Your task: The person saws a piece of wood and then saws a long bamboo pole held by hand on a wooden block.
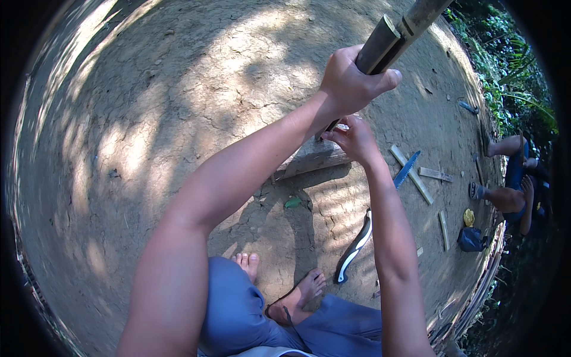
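My left hand (352, 83) is wrapped round a dark bamboo piece (379, 44), its cut end showing above my fist. A longer bamboo pole (423, 19) rises close beside it, out through the top edge; whether my fist holds this too is hidden. Below, my right hand (357, 141) pinches the lower end of the dark piece, just over a wooden block (314, 159) lying on the ground. Nearer to me a saw lies on the dirt, its black and white handle (355, 249) left of my right forearm and its blue-looking blade (408, 169) beyond it.
Wooden strips (435, 174) lie to the right on cracked dirt. Another person (505, 196) sits at the far right, near a dark bag (471, 240) and a yellow item (469, 218). A blue tool (468, 107) lies farther off. Green plants (505, 65) edge the ground.
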`<act>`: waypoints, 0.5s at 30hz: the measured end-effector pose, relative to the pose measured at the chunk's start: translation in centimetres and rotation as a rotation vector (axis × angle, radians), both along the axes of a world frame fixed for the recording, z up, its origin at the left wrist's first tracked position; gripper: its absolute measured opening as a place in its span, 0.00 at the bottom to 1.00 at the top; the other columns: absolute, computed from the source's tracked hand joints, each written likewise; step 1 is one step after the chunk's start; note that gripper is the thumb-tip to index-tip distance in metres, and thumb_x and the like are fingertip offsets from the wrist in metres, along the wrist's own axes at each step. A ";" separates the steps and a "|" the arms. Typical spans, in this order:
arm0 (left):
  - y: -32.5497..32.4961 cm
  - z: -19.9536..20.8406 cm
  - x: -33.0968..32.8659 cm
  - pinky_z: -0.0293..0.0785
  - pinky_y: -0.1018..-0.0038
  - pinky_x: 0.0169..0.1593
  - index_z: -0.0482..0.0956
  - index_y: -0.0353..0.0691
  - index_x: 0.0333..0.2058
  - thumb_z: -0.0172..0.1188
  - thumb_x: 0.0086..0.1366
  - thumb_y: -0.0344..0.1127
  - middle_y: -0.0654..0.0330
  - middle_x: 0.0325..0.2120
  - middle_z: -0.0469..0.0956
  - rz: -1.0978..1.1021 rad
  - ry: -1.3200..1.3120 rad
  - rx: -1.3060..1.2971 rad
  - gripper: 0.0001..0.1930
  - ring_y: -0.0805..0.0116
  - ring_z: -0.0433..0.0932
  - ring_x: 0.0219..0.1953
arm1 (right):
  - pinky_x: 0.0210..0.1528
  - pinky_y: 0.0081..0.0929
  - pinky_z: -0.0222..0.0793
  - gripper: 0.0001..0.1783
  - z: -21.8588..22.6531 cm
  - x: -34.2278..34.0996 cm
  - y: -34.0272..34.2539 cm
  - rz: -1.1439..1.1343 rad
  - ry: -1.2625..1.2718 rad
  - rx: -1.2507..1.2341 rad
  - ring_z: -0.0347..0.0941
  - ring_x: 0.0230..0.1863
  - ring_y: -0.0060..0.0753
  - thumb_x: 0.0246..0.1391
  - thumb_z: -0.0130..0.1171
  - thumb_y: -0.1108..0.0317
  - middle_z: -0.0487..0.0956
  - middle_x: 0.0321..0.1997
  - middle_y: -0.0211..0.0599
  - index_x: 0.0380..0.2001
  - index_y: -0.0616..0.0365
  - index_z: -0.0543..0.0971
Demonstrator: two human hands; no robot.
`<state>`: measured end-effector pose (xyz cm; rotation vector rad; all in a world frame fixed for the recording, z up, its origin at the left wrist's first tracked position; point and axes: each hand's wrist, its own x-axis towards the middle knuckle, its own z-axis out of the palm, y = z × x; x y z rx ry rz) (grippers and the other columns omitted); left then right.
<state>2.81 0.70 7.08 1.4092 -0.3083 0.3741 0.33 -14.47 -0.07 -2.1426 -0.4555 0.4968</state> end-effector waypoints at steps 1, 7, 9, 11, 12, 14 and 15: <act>0.1 0.0 -0.1 0.73 0.74 0.28 0.76 0.41 0.24 0.71 0.55 0.52 0.68 0.16 0.74 0.002 -0.006 -0.008 0.20 0.79 0.73 0.23 | 0.52 0.32 0.76 0.22 -0.2 0.0 0.1 0.009 -0.024 0.036 0.78 0.50 0.27 0.51 0.74 0.70 0.82 0.48 0.36 0.48 0.62 0.79; -0.1 0.4 -0.3 0.75 0.73 0.30 0.77 0.40 0.26 0.71 0.55 0.51 0.66 0.17 0.76 0.025 0.032 -0.001 0.19 0.78 0.75 0.24 | 0.52 0.29 0.73 0.24 -6.6 -0.4 1.9 -0.137 -0.090 0.397 0.76 0.48 0.24 0.48 0.76 0.71 0.80 0.46 0.30 0.47 0.58 0.76; -0.5 0.9 -0.3 0.76 0.73 0.31 0.78 0.40 0.26 0.71 0.54 0.49 0.65 0.18 0.77 -0.002 0.007 -0.021 0.18 0.77 0.77 0.24 | 0.50 0.27 0.72 0.24 -8.3 -0.8 3.7 -0.234 -0.155 0.705 0.75 0.47 0.23 0.48 0.74 0.73 0.79 0.46 0.28 0.47 0.57 0.76; -1.3 1.5 -0.1 0.73 0.74 0.30 0.76 0.40 0.25 0.71 0.56 0.48 0.67 0.17 0.75 0.000 -0.023 -0.023 0.18 0.79 0.74 0.23 | 0.50 0.27 0.72 0.20 -8.9 0.2 3.4 -0.215 -0.251 0.688 0.74 0.47 0.24 0.52 0.70 0.71 0.78 0.46 0.30 0.47 0.58 0.75; -1.0 1.8 -0.8 0.70 0.76 0.28 0.75 0.41 0.24 0.71 0.57 0.47 0.69 0.17 0.71 0.026 -0.014 0.000 0.18 0.80 0.71 0.23 | 0.50 0.27 0.72 0.18 -8.6 -0.6 4.2 -0.214 -0.269 0.687 0.75 0.46 0.24 0.54 0.69 0.71 0.78 0.45 0.30 0.46 0.59 0.76; -0.5 1.4 -1.3 0.70 0.76 0.28 0.75 0.41 0.24 0.71 0.57 0.45 0.69 0.16 0.71 0.056 0.010 0.031 0.17 0.80 0.71 0.22 | 0.49 0.27 0.72 0.15 -9.0 -1.7 5.2 -0.228 -0.299 0.650 0.75 0.45 0.25 0.55 0.67 0.70 0.79 0.43 0.31 0.45 0.61 0.76; -0.3 1.3 -1.1 0.74 0.74 0.30 0.76 0.41 0.25 0.71 0.56 0.45 0.66 0.17 0.75 0.060 0.011 0.033 0.16 0.78 0.75 0.23 | 0.49 0.27 0.72 0.15 -9.2 -1.5 5.1 -0.238 -0.327 0.610 0.75 0.44 0.25 0.56 0.66 0.70 0.79 0.42 0.31 0.45 0.62 0.77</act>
